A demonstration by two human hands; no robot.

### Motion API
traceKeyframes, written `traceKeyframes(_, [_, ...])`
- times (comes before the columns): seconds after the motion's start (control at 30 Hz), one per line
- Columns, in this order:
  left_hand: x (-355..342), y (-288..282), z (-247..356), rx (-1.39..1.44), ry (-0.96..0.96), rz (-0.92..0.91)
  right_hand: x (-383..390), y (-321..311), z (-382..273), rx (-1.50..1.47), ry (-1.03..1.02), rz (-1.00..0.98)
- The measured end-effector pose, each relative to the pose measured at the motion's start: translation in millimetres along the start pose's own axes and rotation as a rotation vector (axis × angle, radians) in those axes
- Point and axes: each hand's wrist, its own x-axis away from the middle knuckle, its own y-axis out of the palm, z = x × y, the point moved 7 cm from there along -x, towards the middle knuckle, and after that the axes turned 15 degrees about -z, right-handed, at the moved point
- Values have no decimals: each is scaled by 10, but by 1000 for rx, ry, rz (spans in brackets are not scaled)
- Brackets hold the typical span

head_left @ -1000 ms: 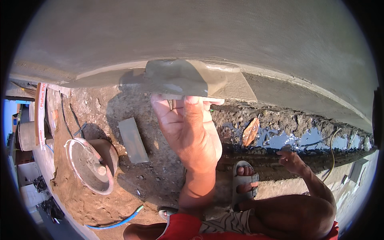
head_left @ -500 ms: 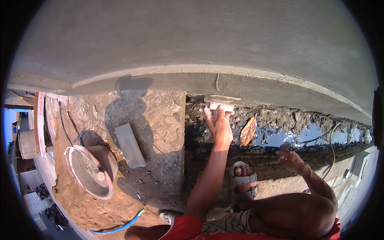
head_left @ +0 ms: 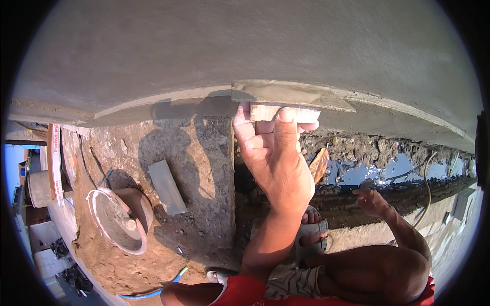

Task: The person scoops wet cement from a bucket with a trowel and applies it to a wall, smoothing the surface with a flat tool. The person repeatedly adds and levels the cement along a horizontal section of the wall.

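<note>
In my left hand (head_left: 275,158) is a flat float (head_left: 283,94), gripped by its pale block handle; grey mortar covers the blade, which is at the low plastered ledge along the foot of the grey wall (head_left: 245,41). Whether it touches is unclear. My right hand (head_left: 371,203), low at the right beside the wet trench, is closed round a small grey object, too small to name. A flat grey rectangular board (head_left: 166,186) lies on the concrete left of my arm.
At the left are a pale bucket (head_left: 143,214) with grey residue and a tool inside, dark cables, upright planks, and a blue hose (head_left: 148,295). The trench (head_left: 388,166) holds dark water and a brown leaf (head_left: 319,163). A thin hose crosses its right part. My sandaled foot is below.
My left hand with the float moved down and away from me, then came back up and nearer, now farther right than a second ago. My right hand stays nearly in place.
</note>
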Motion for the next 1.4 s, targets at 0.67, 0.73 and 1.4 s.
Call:
traceKeyframes(0.67, [784, -906, -1967, 89, -381, 272, -18, 44, -21, -39, 16, -17])
traceKeyframes(0.73, [740, -895, -1971, 78, -372, 290, -5, 56, 7, -34, -2, -5])
traceKeyframes(1.4, [573, 404, -407, 133, -95, -92, -95, 109, -40, -97, -43, -17])
